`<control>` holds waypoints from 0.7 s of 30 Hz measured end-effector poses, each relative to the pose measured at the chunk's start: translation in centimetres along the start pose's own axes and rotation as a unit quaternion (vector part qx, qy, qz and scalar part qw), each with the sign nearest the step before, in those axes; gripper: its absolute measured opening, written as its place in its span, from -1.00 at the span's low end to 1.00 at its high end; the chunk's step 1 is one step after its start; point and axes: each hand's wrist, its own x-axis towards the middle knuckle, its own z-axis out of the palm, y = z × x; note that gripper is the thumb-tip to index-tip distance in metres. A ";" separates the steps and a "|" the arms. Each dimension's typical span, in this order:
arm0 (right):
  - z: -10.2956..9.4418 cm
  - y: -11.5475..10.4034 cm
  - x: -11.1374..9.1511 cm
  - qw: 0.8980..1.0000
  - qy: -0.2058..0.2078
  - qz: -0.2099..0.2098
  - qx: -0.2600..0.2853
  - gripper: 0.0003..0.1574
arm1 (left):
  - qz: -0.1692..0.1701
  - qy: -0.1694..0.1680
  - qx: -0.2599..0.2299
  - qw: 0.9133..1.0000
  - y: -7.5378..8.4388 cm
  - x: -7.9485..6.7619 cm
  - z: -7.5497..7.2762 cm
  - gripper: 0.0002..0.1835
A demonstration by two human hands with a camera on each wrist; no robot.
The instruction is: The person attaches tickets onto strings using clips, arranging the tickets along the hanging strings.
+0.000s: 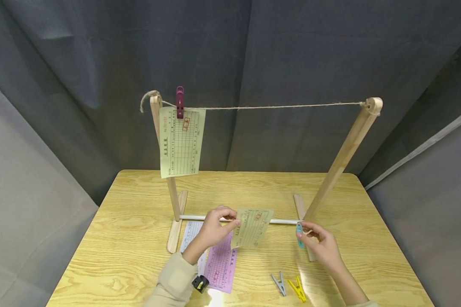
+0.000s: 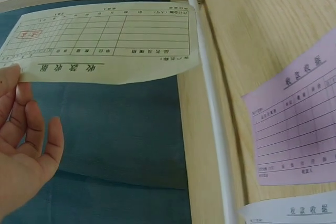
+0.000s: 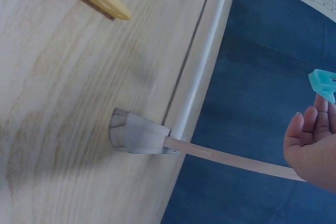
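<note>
Between thumb and fingers my left hand [image 1: 217,228] pinches a yellow receipt slip [image 1: 252,228] by its edge, raised above the table. The left wrist view shows that slip [image 2: 105,40] nearly flat, with the left hand [image 2: 29,145] at its corner. My right hand [image 1: 322,245] pinches a teal clothespin [image 1: 300,235] beside the right post's foot; in the right wrist view the clothespin [image 3: 323,83] sits at the fingertips. Another yellow slip [image 1: 182,145] hangs at the left end of the string [image 1: 272,107] under a purple clothespin [image 1: 180,102].
A pink slip [image 1: 221,266] partly covers a white slip [image 1: 192,234] on the table. Near the front lie a grey clothespin [image 1: 279,284] and a yellow clothespin [image 1: 298,290]. Two wooden posts, left [image 1: 173,196] and right [image 1: 342,157], carry the string; a white rod [image 1: 284,221] joins their bases.
</note>
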 end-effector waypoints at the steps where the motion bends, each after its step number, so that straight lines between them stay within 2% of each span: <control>1: 0.0 -0.1 0.0 1.000 0.001 -0.003 0.002 -0.64 | 0.000 0.003 -0.004 1.000 -0.4 0.0 0.1 -0.94; 5: -0.1 -0.6 0.2 1.000 0.000 -0.019 0.020 -0.65 | -0.005 0.014 -0.011 1.000 -2.0 0.1 0.4 -0.93; 7: -0.2 -0.9 0.4 0.999 -0.004 -0.029 0.029 -0.66 | 0.002 0.019 -0.011 1.000 -2.1 0.1 0.3 -0.94; 14: -0.2 -2.3 0.8 0.996 -0.001 -0.071 0.051 -0.67 | 0.037 0.033 -0.004 0.999 -1.6 0.5 -0.2 -0.95; 21: -0.1 -3.3 1.1 0.991 0.002 -0.104 0.081 -0.66 | 0.044 0.040 -0.005 0.998 -0.7 0.7 -0.7 -0.94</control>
